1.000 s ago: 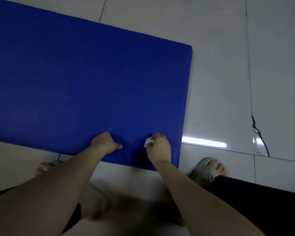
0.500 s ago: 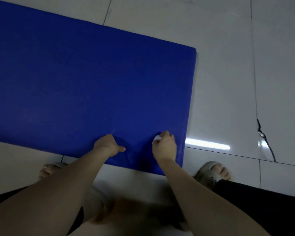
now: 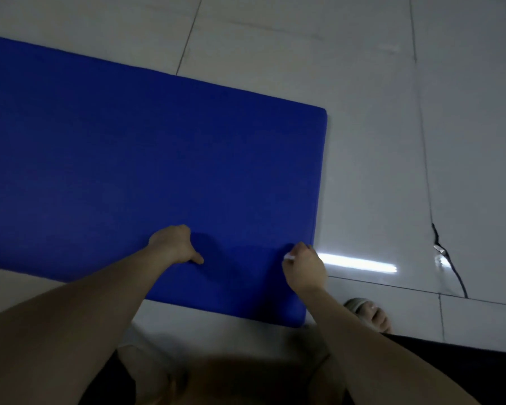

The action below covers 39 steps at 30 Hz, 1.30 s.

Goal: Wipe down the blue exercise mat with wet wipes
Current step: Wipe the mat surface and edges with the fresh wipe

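Observation:
The blue exercise mat (image 3: 146,159) lies flat on the floor and fills the left and middle of the head view. My right hand (image 3: 304,268) is at the mat's right edge near its front corner, fingers curled round a small white wet wipe (image 3: 289,256) that shows only as a sliver. My left hand (image 3: 174,244) rests on the mat near its front edge, fingers curled under and thumb pointing right; nothing shows in it.
Pale glossy floor tiles (image 3: 392,141) surround the mat, with a bright light reflection (image 3: 357,263) just right of my right hand. A dark crack or cable (image 3: 447,258) runs across the tile at right. My sandalled foot (image 3: 368,312) stands by the mat's front right corner.
My right hand has slid the wipe rightwards along the mat to its right edge. My left hand has stayed put on the mat. The view has tilted, so the mat sits lower.

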Tool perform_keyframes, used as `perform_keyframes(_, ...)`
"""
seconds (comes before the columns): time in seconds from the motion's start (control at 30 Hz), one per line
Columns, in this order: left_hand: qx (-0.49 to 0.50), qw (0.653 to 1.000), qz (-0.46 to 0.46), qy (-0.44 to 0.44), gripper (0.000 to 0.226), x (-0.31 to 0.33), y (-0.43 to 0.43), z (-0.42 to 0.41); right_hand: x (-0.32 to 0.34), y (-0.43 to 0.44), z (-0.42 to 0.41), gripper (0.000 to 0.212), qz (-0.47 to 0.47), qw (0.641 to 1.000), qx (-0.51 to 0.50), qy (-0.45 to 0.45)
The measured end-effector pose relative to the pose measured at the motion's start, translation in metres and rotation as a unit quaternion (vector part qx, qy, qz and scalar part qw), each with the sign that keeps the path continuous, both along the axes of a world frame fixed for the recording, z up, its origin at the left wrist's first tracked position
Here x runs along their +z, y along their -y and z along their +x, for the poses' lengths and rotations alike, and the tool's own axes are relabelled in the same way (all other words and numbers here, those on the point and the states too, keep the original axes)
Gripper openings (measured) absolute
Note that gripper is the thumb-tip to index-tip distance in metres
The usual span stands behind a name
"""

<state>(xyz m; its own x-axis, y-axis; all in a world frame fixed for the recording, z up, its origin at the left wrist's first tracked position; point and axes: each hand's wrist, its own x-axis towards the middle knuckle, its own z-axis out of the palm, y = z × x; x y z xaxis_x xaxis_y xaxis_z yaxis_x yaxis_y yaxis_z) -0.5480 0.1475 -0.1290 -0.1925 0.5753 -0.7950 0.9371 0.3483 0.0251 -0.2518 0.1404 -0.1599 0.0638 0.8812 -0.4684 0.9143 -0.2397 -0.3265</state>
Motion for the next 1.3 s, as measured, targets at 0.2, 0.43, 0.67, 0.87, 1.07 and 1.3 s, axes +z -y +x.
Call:
perform_keyframes(0.2,-0.033,0.999,-0.03,0.018,0.057,-0.004,-0.021,0.003,-0.01,-0.004,0.023,0.016,-0.059,0.978,-0.201,-0.02)
perform_keyframes(0.43,-0.072,0.997,-0.04,0.01,0.083,-0.023,-0.019,0.003,-0.028,-0.016,-0.06,0.011,0.011,0.972,-0.194,-0.133)
perform_keyframes(0.67,-0.068,0.996,-0.045,0.023,0.095,-0.03,-0.019,-0.001,-0.023,-0.031,-0.103,0.015,-0.001,0.99,-0.014,-0.143)
perform_keyframes(0.87,-0.069,0.996,-0.051,0.021,0.103,-0.029,-0.02,0.0,-0.017,-0.036,-0.011,0.015,0.016,0.994,-0.092,-0.057)
perform_keyframes(1.07,-0.069,0.996,-0.044,0.023,0.094,-0.027,-0.019,-0.001,-0.009,-0.034,0.024,0.012,0.005,0.982,-0.183,-0.046)
perform_keyframes(1.3,-0.075,0.995,-0.057,0.011,0.093,-0.027,-0.022,0.0,-0.021,-0.051,-0.07,0.014,0.037,0.981,-0.122,-0.145)
